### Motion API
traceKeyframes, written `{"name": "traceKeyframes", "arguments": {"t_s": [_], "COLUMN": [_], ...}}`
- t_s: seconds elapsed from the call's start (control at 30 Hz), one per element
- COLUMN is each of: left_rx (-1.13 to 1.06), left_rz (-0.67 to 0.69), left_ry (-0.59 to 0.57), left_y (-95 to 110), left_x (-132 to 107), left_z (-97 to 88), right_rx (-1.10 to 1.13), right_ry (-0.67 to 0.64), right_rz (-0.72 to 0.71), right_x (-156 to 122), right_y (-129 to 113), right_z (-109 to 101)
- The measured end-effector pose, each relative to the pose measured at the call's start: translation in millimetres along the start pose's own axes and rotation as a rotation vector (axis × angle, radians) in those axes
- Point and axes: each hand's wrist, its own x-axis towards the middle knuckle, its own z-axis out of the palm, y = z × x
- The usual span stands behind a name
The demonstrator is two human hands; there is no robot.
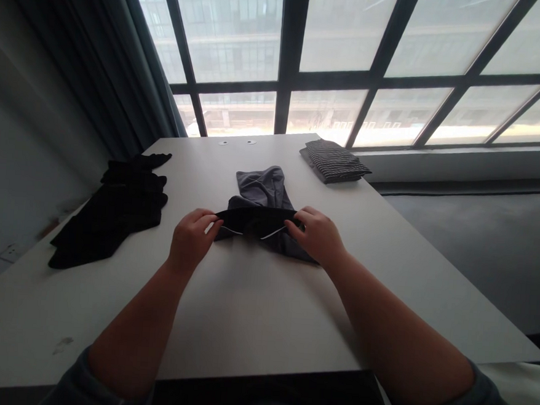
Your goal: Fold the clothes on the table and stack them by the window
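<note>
A grey garment with a dark band (pixel 261 202) lies in the middle of the white table (pixel 245 299). My left hand (pixel 192 237) pinches the left end of its dark band. My right hand (pixel 316 233) grips the right end of the same band, fingers curled over the cloth. The near edge of the garment is lifted slightly off the table between both hands, and the rest of it trails away towards the window.
A heap of black clothes (pixel 117 207) lies at the table's left side. A folded striped garment (pixel 334 161) sits at the far right corner. Large windows and a dark curtain (pixel 99 61) stand behind the table.
</note>
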Motion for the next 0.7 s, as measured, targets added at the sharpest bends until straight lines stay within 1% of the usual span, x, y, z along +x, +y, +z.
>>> {"name": "traceKeyframes", "arguments": {"t_s": [0.1,0.13,0.17,0.27,0.33,0.47,0.53,0.6,0.63,0.7], "left_rx": [0.023,0.028,0.034,0.048,0.055,0.067,0.061,-0.026,-0.092,-0.213], "left_rz": [0.084,0.108,0.125,0.136,0.118,0.070,0.045,0.017,0.010,0.023], "left_ry": [0.173,0.204,0.217,0.190,0.171,0.159,0.126,0.058,0.007,-0.141], "left_y": [16.1,20.5,24.1,28.3,26.9,21.7,18.9,15.4,13.3,8.8], "left_x": [2.3,2.3,1.8,-1.0,-2.6,-3.7,-4.5,-6.4,-7.7,-10.7], "left_z": [-8.6,-10.3,-11.0,-8.0,-4.5,-0.5,1.5,5.4,7.9,13.4], "right_rx": [0.123,0.146,0.157,0.154,0.147,0.160,0.178,0.202,0.216,0.242], "right_ry": [0.273,0.325,0.347,0.298,0.267,0.288,0.296,0.296,0.287,0.246], "right_rz": [-0.145,-0.185,-0.216,-0.259,-0.254,-0.236,-0.251,-0.265,-0.272,-0.286], "right_x": [-3.8,-5.3,-6.5,-8.4,-8.0,-6.7,-6.8,-7.2,-7.5,-8.1], "right_y": [-11.0,-14.6,-17.5,-20.3,-18.4,-15.7,-16.2,-16.6,-16.3,-15.1], "right_z": [-8.7,-10.1,-10.4,-5.3,-1.0,1.2,0.7,1.1,1.6,2.7]}}
